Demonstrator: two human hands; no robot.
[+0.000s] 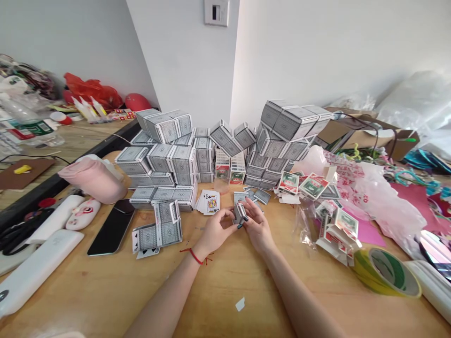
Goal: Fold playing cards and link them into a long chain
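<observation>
My left hand point(215, 231) and my right hand point(260, 226) meet at the middle of the table, closed from both sides on a small packet of playing cards point(239, 213) with grey patterned backs. A red string bracelet circles the left wrist. Just behind the hands, loose cards point(261, 195) lie with backs up. To their left is a face-up pile of cards point(210, 203) with a king on top. Left of my left hand, some folded card pieces point(168, 225) rest on a few loose cards.
Tall stacks of card blocks stand at back left point(172, 159) and back right point(289, 123), with boxed decks point(222, 170) between. Opened card boxes point(340, 230) and a tape roll point(387, 272) sit right; a phone point(111, 228) lies left. A paper scrap point(240, 304) is in front.
</observation>
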